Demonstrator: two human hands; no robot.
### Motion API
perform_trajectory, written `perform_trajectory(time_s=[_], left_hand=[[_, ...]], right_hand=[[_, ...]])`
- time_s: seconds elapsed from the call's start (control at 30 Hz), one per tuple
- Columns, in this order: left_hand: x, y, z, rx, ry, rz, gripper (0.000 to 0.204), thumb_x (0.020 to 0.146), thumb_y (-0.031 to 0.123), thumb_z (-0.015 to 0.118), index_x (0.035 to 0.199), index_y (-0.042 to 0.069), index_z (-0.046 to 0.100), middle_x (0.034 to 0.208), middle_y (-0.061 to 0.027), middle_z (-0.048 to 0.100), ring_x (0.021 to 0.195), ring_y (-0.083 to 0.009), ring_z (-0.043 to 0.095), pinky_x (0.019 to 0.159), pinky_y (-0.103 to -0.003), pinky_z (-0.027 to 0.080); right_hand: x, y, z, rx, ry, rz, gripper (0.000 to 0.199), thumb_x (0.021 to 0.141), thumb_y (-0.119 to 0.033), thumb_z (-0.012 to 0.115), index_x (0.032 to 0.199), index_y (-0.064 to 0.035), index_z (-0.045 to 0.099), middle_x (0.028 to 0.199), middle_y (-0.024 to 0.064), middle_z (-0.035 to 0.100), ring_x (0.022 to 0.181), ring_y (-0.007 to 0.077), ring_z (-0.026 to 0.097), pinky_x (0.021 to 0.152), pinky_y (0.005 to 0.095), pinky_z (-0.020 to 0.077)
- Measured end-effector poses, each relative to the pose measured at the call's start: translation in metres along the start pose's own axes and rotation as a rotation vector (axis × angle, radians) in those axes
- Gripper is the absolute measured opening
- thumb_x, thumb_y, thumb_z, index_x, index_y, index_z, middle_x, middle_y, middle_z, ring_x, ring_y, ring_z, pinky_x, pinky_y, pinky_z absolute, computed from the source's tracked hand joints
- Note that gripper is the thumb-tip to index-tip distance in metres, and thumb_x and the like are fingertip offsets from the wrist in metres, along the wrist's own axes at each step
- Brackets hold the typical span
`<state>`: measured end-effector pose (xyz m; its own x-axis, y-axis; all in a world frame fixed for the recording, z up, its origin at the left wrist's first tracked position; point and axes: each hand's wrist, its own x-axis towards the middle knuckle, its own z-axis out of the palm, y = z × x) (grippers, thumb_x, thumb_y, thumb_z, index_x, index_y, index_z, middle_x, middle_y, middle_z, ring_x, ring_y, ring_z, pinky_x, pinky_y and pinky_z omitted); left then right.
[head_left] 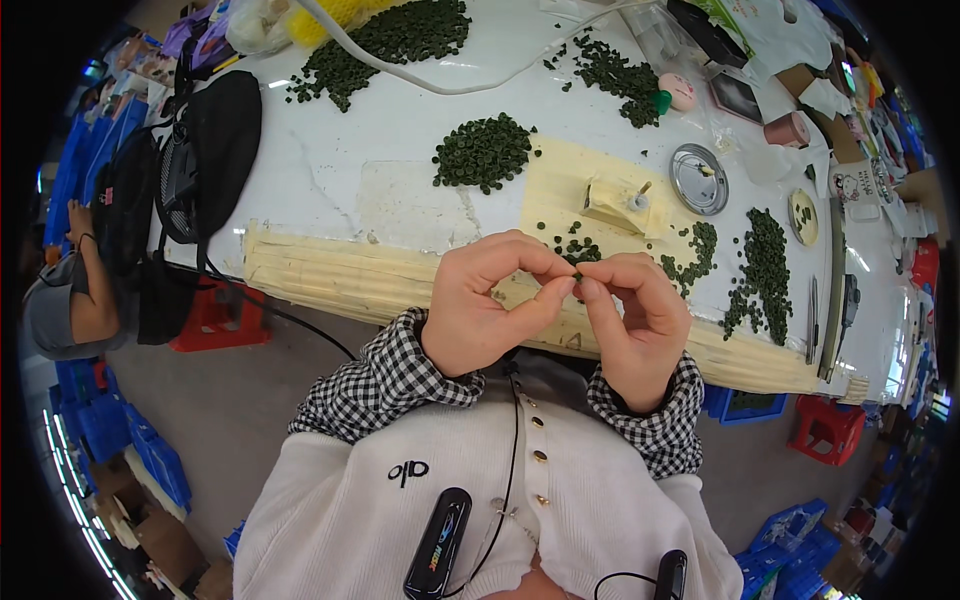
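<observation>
Both hands, the left hand (478,310) and right hand (637,318), are pinching one small dark green pellet (577,273) between closed fingertips, above the white worktop's (350,150) near edge, beside scattered pellets.

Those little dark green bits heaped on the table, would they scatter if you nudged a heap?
Probably. The heap is loose small pieces, with strays lying around it, so a push would likely spread them. They seem light: both hands pinch one piece between fingertips. Being that small, it might slip easily.
</observation>
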<state>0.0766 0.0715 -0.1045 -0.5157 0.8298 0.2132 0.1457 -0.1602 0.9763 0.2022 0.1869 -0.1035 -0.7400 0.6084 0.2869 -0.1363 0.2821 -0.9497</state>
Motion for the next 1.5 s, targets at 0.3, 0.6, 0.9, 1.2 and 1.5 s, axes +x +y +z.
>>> perform_trajectory(time_s=[0.3,0.6,0.9,1.2,1.5], left_hand=[[0.008,-0.017,-0.010,0.621,0.009,0.143,0.005,0.077,-0.001,0.067,0.080,0.000,0.064,0.077,-0.0077,0.063,0.068,-0.0147,0.058,0.059,-0.026,0.047],[-0.004,0.080,-0.018,-0.905,-0.474,0.599,0.020,0.089,0.019,0.059,0.102,0.004,0.061,0.108,-0.0137,0.059,0.094,-0.0269,0.058,0.076,-0.041,0.050],[-0.007,0.102,-0.021,-0.808,-0.797,0.559,0.028,0.096,0.034,0.047,0.109,0.017,0.064,0.117,-0.0023,0.058,0.090,-0.0173,0.055,0.086,-0.043,0.029],[-0.014,0.102,-0.019,-0.677,-0.740,0.682,0.024,0.097,0.029,0.038,0.103,0.015,0.056,0.109,0.0079,0.053,0.077,-0.0199,0.062,0.082,-0.042,0.031],[-0.001,0.102,-0.009,-0.674,-0.792,0.776,0.029,0.096,0.037,0.047,0.110,0.019,0.064,0.122,-0.0027,0.056,0.096,-0.0164,0.053,0.087,-0.044,0.029]], right_hand=[[0.000,-0.001,-0.032,-0.040,0.241,0.075,0.011,0.087,0.003,0.057,0.097,0.0067,0.060,0.089,0.0077,0.058,0.077,0.0105,0.059,0.071,0.0211,0.0473],[-0.010,0.004,-0.058,-0.095,0.317,0.099,0.009,0.088,0.002,0.057,0.095,0.0060,0.060,0.088,0.0078,0.059,0.075,0.0104,0.057,0.070,0.0215,0.0463],[-0.008,-0.005,-0.051,-0.088,0.278,0.039,0.009,0.085,0.005,0.058,0.093,0.0062,0.061,0.086,0.0083,0.059,0.075,0.0120,0.057,0.070,0.0221,0.0470],[-0.011,-0.004,-0.053,-0.072,0.274,0.028,0.009,0.085,0.005,0.058,0.093,0.0062,0.061,0.086,0.0083,0.059,0.076,0.0121,0.057,0.070,0.0220,0.0468],[-0.015,0.001,-0.062,-0.062,0.281,0.030,0.009,0.085,0.005,0.058,0.094,0.0064,0.061,0.086,0.0087,0.058,0.075,0.0125,0.057,0.070,0.0221,0.0465]])
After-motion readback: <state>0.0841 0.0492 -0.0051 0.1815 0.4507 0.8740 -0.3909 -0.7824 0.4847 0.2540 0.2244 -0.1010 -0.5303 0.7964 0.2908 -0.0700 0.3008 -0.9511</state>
